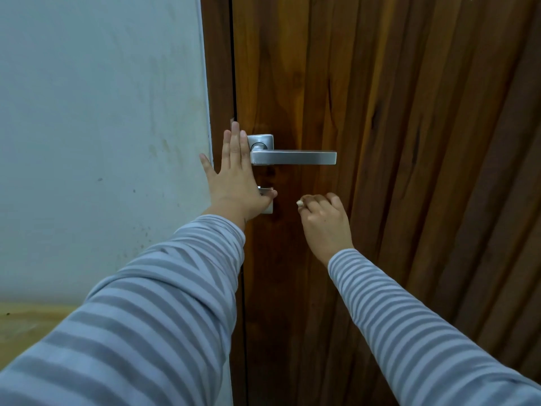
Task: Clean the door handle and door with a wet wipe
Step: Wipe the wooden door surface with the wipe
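A dark brown wooden door (395, 118) fills the right half of the view. Its silver lever handle (295, 157) points right from a square plate. My left hand (235, 177) lies flat with fingers spread on the door's edge and frame, just left of the handle, partly covering a small silver lock plate (267, 200) below it. My right hand (326, 224) is curled against the door below the handle, fingers closed on a small balled-up white wet wipe (300, 203), of which only a tip shows.
A pale grey-blue wall (102, 127) with faint stains stands left of the brown door frame (218, 68). A strip of light wooden floor (26, 323) shows at the lower left. Both my arms wear grey striped sleeves.
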Motion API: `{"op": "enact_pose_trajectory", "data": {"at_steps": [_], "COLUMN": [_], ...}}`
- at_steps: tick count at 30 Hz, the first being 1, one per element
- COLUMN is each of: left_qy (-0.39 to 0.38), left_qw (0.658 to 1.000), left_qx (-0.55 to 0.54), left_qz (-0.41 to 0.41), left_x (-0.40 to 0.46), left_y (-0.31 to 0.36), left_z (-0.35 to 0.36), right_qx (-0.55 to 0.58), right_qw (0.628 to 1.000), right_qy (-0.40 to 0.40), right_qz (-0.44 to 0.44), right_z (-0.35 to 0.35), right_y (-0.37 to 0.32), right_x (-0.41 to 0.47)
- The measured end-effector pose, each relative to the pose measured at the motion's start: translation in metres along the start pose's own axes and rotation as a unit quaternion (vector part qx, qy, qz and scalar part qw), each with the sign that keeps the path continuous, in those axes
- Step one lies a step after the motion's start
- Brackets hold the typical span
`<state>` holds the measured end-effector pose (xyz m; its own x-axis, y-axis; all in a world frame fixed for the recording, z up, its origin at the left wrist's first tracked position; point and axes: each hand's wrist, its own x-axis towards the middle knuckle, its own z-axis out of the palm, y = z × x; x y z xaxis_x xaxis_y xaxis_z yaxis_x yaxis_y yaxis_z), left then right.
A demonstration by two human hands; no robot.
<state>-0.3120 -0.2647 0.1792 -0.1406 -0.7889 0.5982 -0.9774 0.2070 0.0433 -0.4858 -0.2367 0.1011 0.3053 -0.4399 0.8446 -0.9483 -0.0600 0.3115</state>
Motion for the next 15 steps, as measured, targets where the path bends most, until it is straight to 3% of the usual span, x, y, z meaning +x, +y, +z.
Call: {"op": "enact_pose_trajectory", "data": {"at_steps": [12,15], "left_qy": [-0.012,-0.022], "left_qw": [1.0,1.0], "left_qx": [-0.018,-0.012], "left_qz": [-0.014,-0.018], "left_x": [-0.001,-0.001], "left_y": [0.005,0.007], "left_z": [0.002,-0.001], "right_qx": [0.011,0.071], "right_qw": [0.999,0.996], "right_qy": [-0.034,-0.052], "right_qz": [-0.024,-0.001], "right_z": [0.015,0.009], "right_y": [-0.009,-0.013], "right_x": [-0.027,-0.04]}}
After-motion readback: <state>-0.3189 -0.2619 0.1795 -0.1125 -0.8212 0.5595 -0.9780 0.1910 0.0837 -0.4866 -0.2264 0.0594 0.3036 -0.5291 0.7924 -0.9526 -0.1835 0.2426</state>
